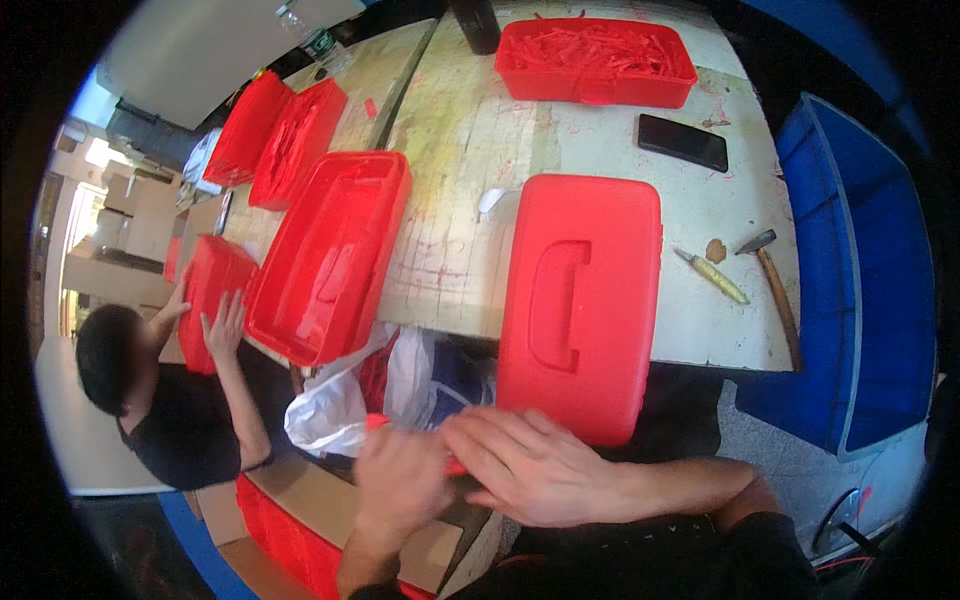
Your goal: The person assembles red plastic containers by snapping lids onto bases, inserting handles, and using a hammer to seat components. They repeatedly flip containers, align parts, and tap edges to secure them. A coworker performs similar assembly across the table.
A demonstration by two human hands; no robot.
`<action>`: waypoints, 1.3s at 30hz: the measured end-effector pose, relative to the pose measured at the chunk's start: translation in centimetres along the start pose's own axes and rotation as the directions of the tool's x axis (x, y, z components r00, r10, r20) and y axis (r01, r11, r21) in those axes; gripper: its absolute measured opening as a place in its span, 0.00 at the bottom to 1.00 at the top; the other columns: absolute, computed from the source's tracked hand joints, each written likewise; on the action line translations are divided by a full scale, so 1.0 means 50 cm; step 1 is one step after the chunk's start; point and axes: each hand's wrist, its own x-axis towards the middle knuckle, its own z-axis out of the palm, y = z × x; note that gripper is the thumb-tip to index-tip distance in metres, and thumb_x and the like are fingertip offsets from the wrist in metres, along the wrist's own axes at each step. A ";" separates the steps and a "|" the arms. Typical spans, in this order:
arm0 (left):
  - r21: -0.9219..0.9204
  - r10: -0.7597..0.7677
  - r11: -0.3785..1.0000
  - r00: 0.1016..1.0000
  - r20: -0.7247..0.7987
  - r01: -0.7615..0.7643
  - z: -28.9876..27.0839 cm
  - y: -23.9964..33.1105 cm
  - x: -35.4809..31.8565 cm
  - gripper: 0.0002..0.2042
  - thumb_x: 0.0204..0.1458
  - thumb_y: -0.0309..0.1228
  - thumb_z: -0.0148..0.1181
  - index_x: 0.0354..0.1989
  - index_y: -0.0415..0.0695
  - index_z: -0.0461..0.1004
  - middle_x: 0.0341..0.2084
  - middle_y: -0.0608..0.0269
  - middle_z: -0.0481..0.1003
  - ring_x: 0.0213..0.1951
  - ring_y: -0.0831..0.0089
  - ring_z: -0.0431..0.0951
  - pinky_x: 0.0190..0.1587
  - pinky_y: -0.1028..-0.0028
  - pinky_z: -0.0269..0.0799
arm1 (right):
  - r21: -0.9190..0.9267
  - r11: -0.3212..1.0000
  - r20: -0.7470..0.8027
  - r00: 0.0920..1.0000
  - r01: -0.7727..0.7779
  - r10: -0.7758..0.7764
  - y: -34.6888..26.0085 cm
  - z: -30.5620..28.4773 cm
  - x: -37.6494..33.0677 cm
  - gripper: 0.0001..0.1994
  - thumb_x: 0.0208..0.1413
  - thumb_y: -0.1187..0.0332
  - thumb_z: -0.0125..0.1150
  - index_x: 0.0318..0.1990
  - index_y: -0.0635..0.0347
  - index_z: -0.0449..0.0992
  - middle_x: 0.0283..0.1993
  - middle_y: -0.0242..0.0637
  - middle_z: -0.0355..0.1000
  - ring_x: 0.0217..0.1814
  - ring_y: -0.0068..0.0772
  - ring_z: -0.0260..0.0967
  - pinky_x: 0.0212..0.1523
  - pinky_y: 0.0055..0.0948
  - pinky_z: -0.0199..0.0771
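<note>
- My left hand (400,480) and right hand (535,465) meet below the table edge (700,350), fingers closed together on a small red piece (455,466), mostly hidden.
- Closed red case (580,300) just above my hands, overhanging the edge.
- Hammer (775,290) lies right of the case.

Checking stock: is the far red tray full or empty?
Full: the far red tray is heaped with thin red strips nearly to its rim.
</note>
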 end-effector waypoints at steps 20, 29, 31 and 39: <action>-0.877 -0.516 -0.148 0.721 0.463 0.458 0.379 0.014 0.327 0.29 0.66 0.51 0.46 0.63 0.38 0.67 0.59 0.54 0.71 0.59 0.66 0.71 0.63 0.68 0.63 | 0.737 0.615 -0.531 0.322 -0.281 0.784 0.251 -0.012 -0.299 0.06 0.66 0.72 0.51 0.45 0.64 0.70 0.31 0.25 0.67 0.32 0.17 0.61 0.37 0.19 0.66; -0.712 -0.378 -0.659 0.713 0.591 0.242 0.229 0.116 0.219 0.30 0.62 0.54 0.52 0.65 0.45 0.66 0.61 0.58 0.71 0.60 0.62 0.72 0.63 0.58 0.67 | 0.677 0.712 -0.561 0.495 -0.186 0.663 0.185 -0.203 -0.329 0.12 0.59 0.75 0.53 0.50 0.62 0.66 0.34 0.38 0.72 0.38 0.30 0.73 0.59 0.44 0.66; -0.750 -0.382 -0.596 0.719 0.580 0.288 0.211 0.125 0.209 0.28 0.62 0.52 0.53 0.64 0.45 0.67 0.59 0.59 0.72 0.58 0.63 0.74 0.61 0.58 0.69 | 0.848 0.530 -0.473 0.462 0.007 0.750 0.147 -0.210 -0.333 0.13 0.61 0.68 0.59 0.49 0.63 0.66 0.34 0.38 0.72 0.35 0.27 0.71 0.51 0.42 0.74; -0.714 -0.240 -0.636 0.804 0.544 0.293 0.155 0.179 0.237 0.23 0.66 0.45 0.49 0.59 0.37 0.69 0.55 0.54 0.75 0.54 0.65 0.77 0.59 0.61 0.72 | 0.956 0.286 -0.287 0.444 0.072 0.849 0.077 -0.130 -0.327 0.14 0.60 0.69 0.63 0.46 0.61 0.64 0.32 0.35 0.67 0.27 0.24 0.64 0.30 0.26 0.70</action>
